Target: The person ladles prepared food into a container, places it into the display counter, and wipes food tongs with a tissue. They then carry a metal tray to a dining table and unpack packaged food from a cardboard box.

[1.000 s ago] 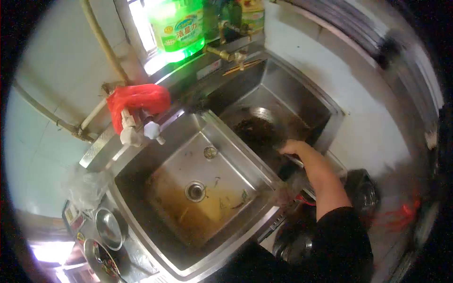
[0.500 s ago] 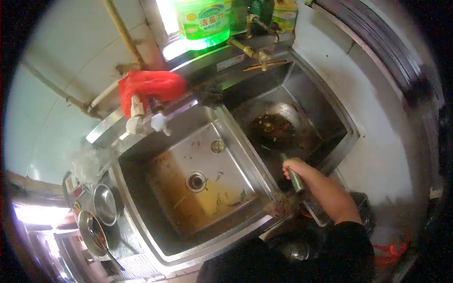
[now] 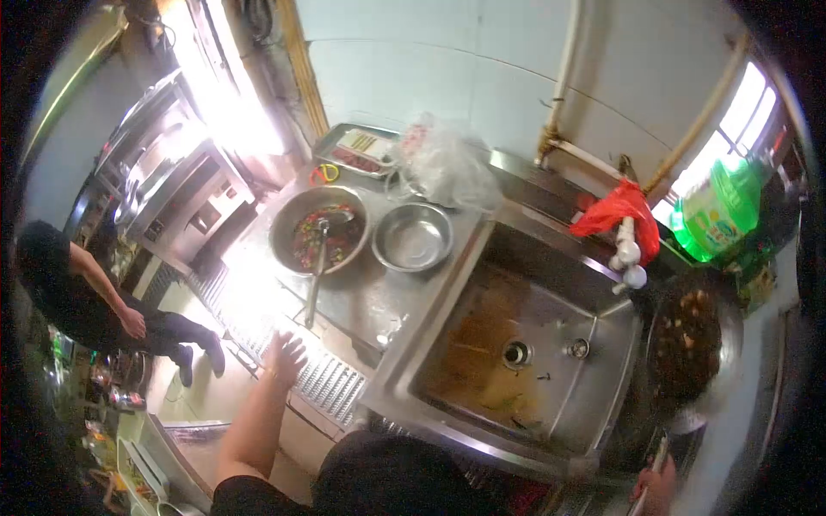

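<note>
My right hand (image 3: pixel 656 488) is wrapped round the handle of a round pan (image 3: pixel 727 348) at the right of the view. Dark food with paler pieces (image 3: pixel 687 344) fills much of the pan, which is over the right-hand basin. My left hand (image 3: pixel 283 356) is stretched out with its fingers spread and nothing in it, in front of the steel counter. Nearest to it is the handle of a ladle (image 3: pixel 317 279), whose head rests in a bowl (image 3: pixel 280 243) of chopped red and green food. An unfilled metal bowl (image 3: pixel 413 237) stands beside that one.
The left basin (image 3: pixel 551 322) holds brownish residue round its drain. A tray (image 3: pixel 351 148), a clear plastic bag (image 3: pixel 447 168), a red bag (image 3: pixel 621 211) over the taps and a green jug (image 3: pixel 718 209) are behind. Another person (image 3: pixel 95 301) stands at the far left.
The view has swung left, bringing the counter, my left hand and the other person into sight. The pan of dark food has come up nearer the camera in my right hand.
</note>
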Motion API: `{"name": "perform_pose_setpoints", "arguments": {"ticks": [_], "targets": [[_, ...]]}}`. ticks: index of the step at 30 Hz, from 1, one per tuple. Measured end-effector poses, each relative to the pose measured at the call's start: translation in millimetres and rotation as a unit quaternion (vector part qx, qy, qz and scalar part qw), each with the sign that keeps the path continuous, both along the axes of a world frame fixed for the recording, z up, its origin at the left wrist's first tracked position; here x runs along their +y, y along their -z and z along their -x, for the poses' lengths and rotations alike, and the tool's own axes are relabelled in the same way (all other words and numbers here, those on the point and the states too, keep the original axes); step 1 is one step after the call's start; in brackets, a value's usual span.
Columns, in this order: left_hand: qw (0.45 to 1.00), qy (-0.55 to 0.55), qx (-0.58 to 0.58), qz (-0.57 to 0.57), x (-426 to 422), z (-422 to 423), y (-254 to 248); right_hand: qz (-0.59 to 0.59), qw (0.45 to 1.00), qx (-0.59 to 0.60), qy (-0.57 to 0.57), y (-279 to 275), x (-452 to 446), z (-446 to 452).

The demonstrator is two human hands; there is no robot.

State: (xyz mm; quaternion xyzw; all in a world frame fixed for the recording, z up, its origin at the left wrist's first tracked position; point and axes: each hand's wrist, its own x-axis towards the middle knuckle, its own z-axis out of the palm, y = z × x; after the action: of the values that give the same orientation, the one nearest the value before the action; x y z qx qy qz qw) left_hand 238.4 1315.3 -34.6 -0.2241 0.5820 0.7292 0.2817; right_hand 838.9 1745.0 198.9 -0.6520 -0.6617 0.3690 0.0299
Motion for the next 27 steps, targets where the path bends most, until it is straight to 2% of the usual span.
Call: {"name": "perform_pose_setpoints", "arguments": {"ticks": [3,4,6,7,9,11,12,13,15,18,21,27], "targets": [[0.989,0.109,-0.011,-0.095,33,38,-24,0.009,0.965,0.255,0.068,-21,-34,103],[0.98,0.149,-0.016,-0.131,43,48,-28,0.053,0.967,0.247,0.023,-26,-42,132],[0.977,0.185,-0.029,-0.099,68,57,-53,0.139,0.952,0.27,-0.045,-29,-63,202],[0.975,0.206,0.019,-0.076,71,61,-45,0.18,0.935,0.298,-0.07,-28,-77,243],[0.974,0.205,0.09,-0.04,74,64,-34,0.195,0.951,0.239,-0.024,-34,-120,334],[0.978,0.181,0.042,-0.096,61,75,-44,0.251,0.933,0.255,-0.046,-26,-148,408],[0.974,0.174,0.0,-0.144,49,80,-59,0.268,0.926,0.247,-0.102,-11,-151,431],[0.973,0.169,-0.002,-0.159,38,84,-64,0.272,0.921,0.265,-0.085,-6,-166,458],[0.97,0.158,-0.004,-0.187,14,92,-68,0.264,0.92,0.256,-0.133,21,-175,496],[0.966,0.147,-0.008,-0.213,-6,110,-71,0.223,0.929,0.229,-0.186,58,-183,540],[0.969,0.107,0.002,-0.223,-5,120,-52,0.126,0.96,0.179,-0.176,86,-198,575],[0.963,0.11,-0.042,-0.244,-4,131,-47,0.069,0.961,0.204,-0.174,136,-205,602]]}}
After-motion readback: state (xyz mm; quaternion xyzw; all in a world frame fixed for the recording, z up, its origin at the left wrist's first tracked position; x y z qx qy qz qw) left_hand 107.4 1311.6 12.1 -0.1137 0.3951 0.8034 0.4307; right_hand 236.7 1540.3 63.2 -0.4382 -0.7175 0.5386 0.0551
